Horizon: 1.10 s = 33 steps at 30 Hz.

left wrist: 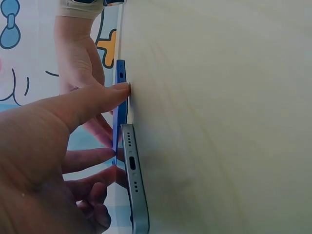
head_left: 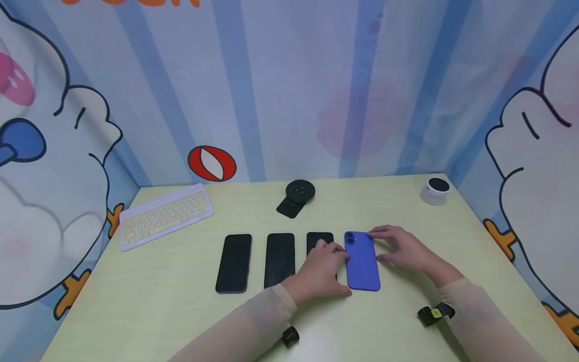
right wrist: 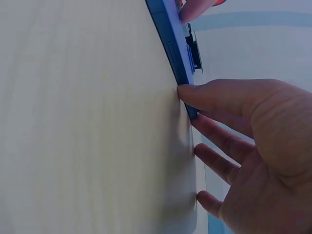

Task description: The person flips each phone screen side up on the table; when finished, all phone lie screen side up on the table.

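Note:
A blue phone [head_left: 363, 264] lies back up on the table, its camera lenses at the top left. My left hand [head_left: 321, 271] reaches to its left side, fingertips at that edge and thumb near the bottom corner. From the other side my right hand [head_left: 404, 249] touches the right edge with thumb and index finger, as the right wrist view confirms. Beneath my left hand a black-screened phone [head_left: 319, 240] is partly hidden. Two more dark phones, a middle one [head_left: 279, 259] and a left one [head_left: 233, 263], complete the row, screens up.
A white keyboard [head_left: 166, 216] sits slanted at the back left of the pale table [head_left: 149, 296]. Behind the phones stands a black round-topped stand [head_left: 299, 193]. At the back right is a small white cylinder [head_left: 435, 192] with a dark top. Printed curtains surround the table.

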Motion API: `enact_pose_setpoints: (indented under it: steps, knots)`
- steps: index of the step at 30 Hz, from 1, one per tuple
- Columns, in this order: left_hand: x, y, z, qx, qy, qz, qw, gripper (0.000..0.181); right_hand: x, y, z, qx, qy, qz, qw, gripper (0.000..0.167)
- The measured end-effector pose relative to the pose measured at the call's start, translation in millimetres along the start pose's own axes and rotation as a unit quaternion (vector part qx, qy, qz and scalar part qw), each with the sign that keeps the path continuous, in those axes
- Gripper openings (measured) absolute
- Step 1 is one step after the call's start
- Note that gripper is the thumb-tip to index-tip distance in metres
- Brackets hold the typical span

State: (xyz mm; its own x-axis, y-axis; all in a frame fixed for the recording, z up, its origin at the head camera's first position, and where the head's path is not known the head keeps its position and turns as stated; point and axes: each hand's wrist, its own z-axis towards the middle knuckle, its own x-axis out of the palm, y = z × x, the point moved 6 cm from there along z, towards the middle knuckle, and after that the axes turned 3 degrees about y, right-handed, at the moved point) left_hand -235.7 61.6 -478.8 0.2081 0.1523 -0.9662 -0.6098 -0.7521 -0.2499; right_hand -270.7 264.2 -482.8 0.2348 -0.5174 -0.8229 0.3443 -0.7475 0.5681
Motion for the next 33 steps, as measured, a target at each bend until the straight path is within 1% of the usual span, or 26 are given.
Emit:
enact_pose_setpoints:
  steps: [5, 9, 12, 17, 20, 24, 28, 33]
  knots:
    - [3.8, -1.4, 1.5, -0.01, 0.001, -0.001, 0.9999, 0.074, 2.8, 0.9, -8.6, 0.021, -0.011, 0.021, 0.9995, 0.057]
    - [4.2, -1.7, 1.5, -0.019, -0.001, -0.003, 0.9998, 0.072, 5.6, 0.7, -12.4, 0.041, -0.013, 0.028, 0.9987, 0.06]
    - [2.9, -1.9, 1.9, -0.019, -0.007, -0.003, 0.9998, 0.07, 6.7, -0.3, -12.8, 0.055, -0.015, 0.031, 0.9979, 0.061]
    - [-0.5, -1.9, 0.8, -0.016, -0.016, 0.013, 0.9997, 0.071, 8.0, -2.4, -11.4, 0.07, -0.017, 0.034, 0.9968, 0.063]
    - [-1.3, -0.8, 0.5, -0.017, -0.016, 0.02, 0.9995, 0.074, 8.1, -3.1, -11.2, 0.073, -0.019, 0.04, 0.9963, 0.063]
    - [-0.4, 1.2, 1.4, -0.017, -0.015, 0.011, 0.9997, 0.076, 7.1, -3.4, -12.0, 0.072, -0.025, 0.042, 0.9962, 0.064]
    - [-0.8, 2.4, 1.8, -0.014, -0.014, -0.002, 0.9998, 0.076, 4.3, -2.5, -13.4, 0.069, -0.035, 0.047, 0.9959, 0.065]
    - [0.0, 3.3, 1.7, -0.014, -0.004, -0.023, 0.9996, 0.076, -2.4, 0.2, -16.1, 0.062, -0.052, 0.052, 0.9954, 0.065]
